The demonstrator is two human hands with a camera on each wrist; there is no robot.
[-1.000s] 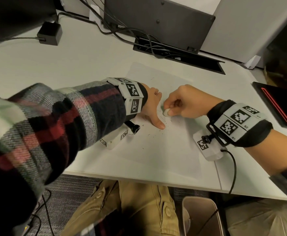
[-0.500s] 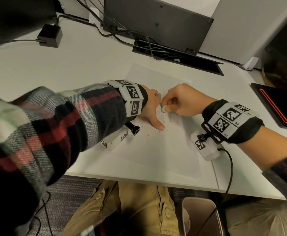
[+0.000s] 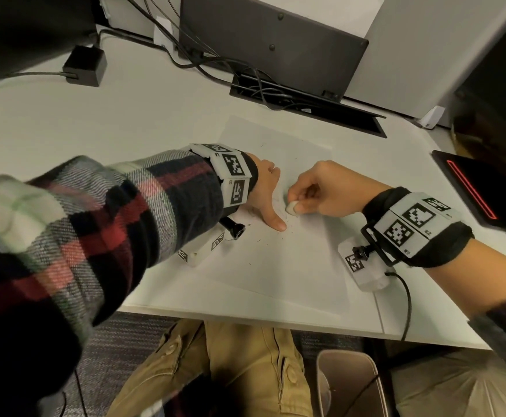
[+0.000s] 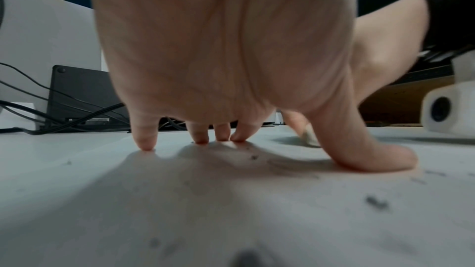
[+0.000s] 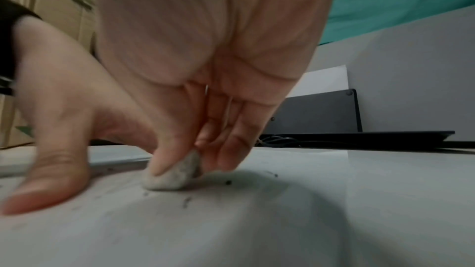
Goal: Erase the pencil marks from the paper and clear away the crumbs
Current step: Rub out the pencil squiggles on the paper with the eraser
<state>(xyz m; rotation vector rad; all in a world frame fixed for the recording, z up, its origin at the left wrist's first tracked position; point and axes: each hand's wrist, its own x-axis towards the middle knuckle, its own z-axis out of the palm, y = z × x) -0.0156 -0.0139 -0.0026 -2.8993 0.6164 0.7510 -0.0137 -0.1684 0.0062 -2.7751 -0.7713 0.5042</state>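
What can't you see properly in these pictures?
- Pencil marks under the right hand and eraser: head view, covered by them.
- Left hand fingertips: head view, hidden behind its wrist band.
- Crumbs on the paper: left wrist view, blurred; too small to count.

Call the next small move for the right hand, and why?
Probably another short rub: the right hand pinches the eraser against the paper, the left hand pins the sheet, and sweeping the scattered crumbs looks premature.
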